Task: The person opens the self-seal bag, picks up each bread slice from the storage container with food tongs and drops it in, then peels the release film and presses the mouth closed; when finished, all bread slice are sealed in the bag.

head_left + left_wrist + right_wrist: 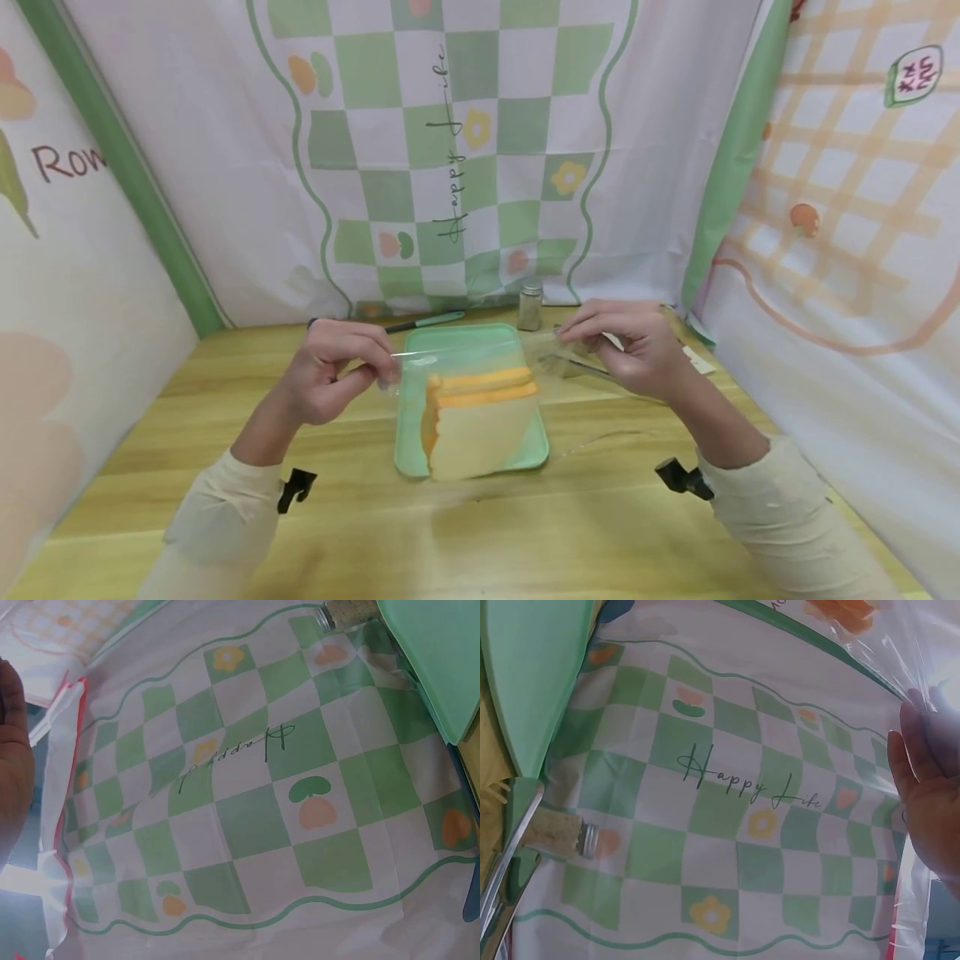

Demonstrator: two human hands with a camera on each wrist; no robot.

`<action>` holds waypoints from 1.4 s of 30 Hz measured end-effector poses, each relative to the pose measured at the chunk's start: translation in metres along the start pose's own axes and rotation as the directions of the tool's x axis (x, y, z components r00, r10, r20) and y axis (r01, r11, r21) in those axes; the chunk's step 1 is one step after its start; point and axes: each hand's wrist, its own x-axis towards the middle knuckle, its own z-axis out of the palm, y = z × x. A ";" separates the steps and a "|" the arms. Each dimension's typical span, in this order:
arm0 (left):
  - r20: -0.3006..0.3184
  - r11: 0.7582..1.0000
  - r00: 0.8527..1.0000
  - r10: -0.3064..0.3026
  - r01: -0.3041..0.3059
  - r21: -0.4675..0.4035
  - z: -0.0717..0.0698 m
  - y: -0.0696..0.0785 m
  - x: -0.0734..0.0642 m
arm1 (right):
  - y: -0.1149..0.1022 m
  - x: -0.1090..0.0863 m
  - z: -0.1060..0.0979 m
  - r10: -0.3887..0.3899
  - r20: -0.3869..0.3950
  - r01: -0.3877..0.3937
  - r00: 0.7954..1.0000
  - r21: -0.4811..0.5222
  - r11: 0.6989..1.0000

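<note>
Between the two hands stretches a clear plastic sheet or bag point(420, 360), its upper edge taut. My left hand point(341, 367) pinches its left end between thumb and fingers, and my right hand point(622, 342) pinches the other end. Crinkled clear plastic point(889, 656) also shows at the right fingertips in the right wrist view. Sliced bread point(480, 433) with orange-brown crust lies on the light green tray point(410, 446), below the plastic. Whether the bread is inside the plastic or under it, I cannot tell. Only part of the left hand point(15, 761) shows in the left wrist view.
Behind the tray lies a knife or spatula with a green handle point(440, 318). A small glass jar with a metal lid point(530, 308) stands at the back. Metal tongs point(588, 367) lie near the right hand. Patterned curtains point(465, 167) enclose the wooden table point(360, 533).
</note>
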 end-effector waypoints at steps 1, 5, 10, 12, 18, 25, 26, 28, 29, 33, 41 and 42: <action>-0.004 1.000 1.000 0.000 0.000 -0.004 0.000 0.000 0.000 | 0.000 0.000 0.000 0.008 0.027 -0.007 1.000 -0.013 1.000; -0.023 1.000 1.000 -0.006 0.005 -0.023 -0.003 -0.002 -0.003 | -0.003 -0.003 0.001 0.042 0.092 -0.039 0.995 -0.031 0.999; -0.037 0.999 0.999 -0.039 0.040 0.030 -0.005 -0.003 -0.006 | -0.008 -0.006 0.008 0.146 0.009 -0.145 0.989 -0.045 0.988; -0.051 0.993 0.997 -0.053 0.059 0.105 -0.004 -0.004 -0.006 | -0.009 -0.006 0.011 0.179 -0.051 -0.182 0.983 -0.070 0.981; -0.085 0.929 0.991 -0.101 0.124 0.348 -0.004 -0.001 -0.006 | -0.011 -0.001 0.017 0.222 -0.185 -0.241 0.957 -0.085 0.967; -0.160 0.862 0.967 -0.199 0.250 0.441 -0.004 0.005 -0.011 | -0.011 0.001 0.021 0.181 -0.230 -0.211 0.956 -0.116 0.971; -0.170 0.858 0.967 -0.188 0.246 0.452 -0.005 0.005 -0.012 | -0.011 0.001 0.023 0.160 -0.229 -0.192 0.960 -0.122 0.974; -0.190 0.846 0.969 -0.156 0.230 0.480 -0.006 0.006 -0.014 | -0.010 0.002 0.026 0.109 -0.223 -0.143 0.969 -0.141 0.980; -0.200 0.840 0.970 -0.140 0.223 0.494 -0.007 0.007 -0.015 | -0.009 0.003 0.028 0.082 -0.219 -0.118 0.972 -0.157 0.981; -0.230 0.804 0.969 -0.087 0.205 0.559 -0.010 0.011 -0.021 | -0.008 0.006 0.035 -0.017 -0.198 -0.034 0.980 -0.254 0.967; -0.260 0.642 0.965 -0.012 0.207 0.738 -0.019 0.027 -0.038 | -0.007 0.015 0.055 -0.003 -0.167 -0.010 0.986 -0.073 0.997; -0.263 0.602 0.965 0.008 0.205 0.772 -0.020 0.029 -0.040 | -0.006 0.016 0.059 0.001 -0.167 -0.011 0.986 -0.058 0.998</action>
